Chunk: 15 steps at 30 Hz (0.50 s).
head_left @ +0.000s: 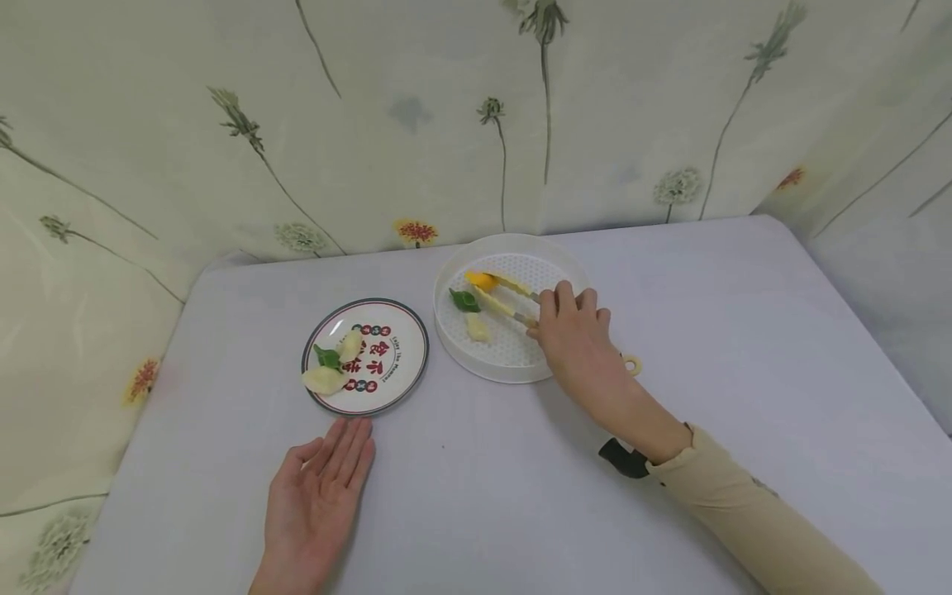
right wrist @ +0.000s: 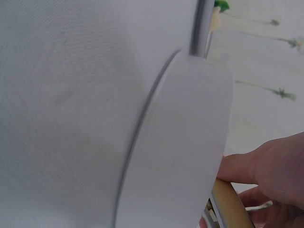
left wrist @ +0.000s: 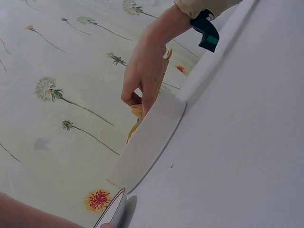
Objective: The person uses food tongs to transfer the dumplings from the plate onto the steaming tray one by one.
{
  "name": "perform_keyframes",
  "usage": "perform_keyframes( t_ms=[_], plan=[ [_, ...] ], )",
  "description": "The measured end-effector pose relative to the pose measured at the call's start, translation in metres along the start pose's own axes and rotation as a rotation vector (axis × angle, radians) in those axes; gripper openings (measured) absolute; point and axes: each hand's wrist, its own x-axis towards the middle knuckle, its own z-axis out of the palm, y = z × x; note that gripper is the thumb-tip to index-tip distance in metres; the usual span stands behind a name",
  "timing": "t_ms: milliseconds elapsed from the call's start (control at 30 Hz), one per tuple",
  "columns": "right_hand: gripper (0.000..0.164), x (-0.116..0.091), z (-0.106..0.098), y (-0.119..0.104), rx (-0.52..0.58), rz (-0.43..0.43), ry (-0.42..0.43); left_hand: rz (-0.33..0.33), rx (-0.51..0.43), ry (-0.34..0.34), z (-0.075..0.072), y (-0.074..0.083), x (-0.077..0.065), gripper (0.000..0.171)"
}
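Observation:
My right hand (head_left: 576, 343) grips yellow-handled tongs (head_left: 518, 287) over a round white tray (head_left: 513, 374) with a perforated base. The tongs' tips are around an orange-yellow food piece (head_left: 483, 282); whether they squeeze it I cannot tell. Beside it in the tray lie a green piece (head_left: 465, 301) and a pale yellow piece (head_left: 478, 328). My left hand (head_left: 316, 500) lies palm up, fingers straight, fingertips at the near rim of a printed plate (head_left: 402, 364). That plate holds a green piece (head_left: 328, 357) between two pale pieces. In the right wrist view, the tray wall (right wrist: 175, 142) hides the food inside.
Plate and tray stand side by side on a white-covered table (head_left: 476, 496), the tray farther right and back. A flower-patterned curtain or sheet (head_left: 416, 165) hangs behind the table. A black device (head_left: 623, 459) shows at my right wrist.

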Motion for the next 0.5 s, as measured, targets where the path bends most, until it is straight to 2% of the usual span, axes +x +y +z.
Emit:
perform_keyframes(
  t_ms=[167, 500],
  plan=[
    [0.040, -0.0015, 0.0019, 0.0006, -0.024, -0.009, -0.005, 0.003, 0.002, -0.006, -0.0005, -0.0007, -0.0005, 0.061],
    [0.042, -0.0018, -0.0002, -0.0001, -0.042, -0.016, 0.040, 0.010, 0.008, 0.004, 0.0006, -0.0001, -0.0012, 0.061]
  ],
)
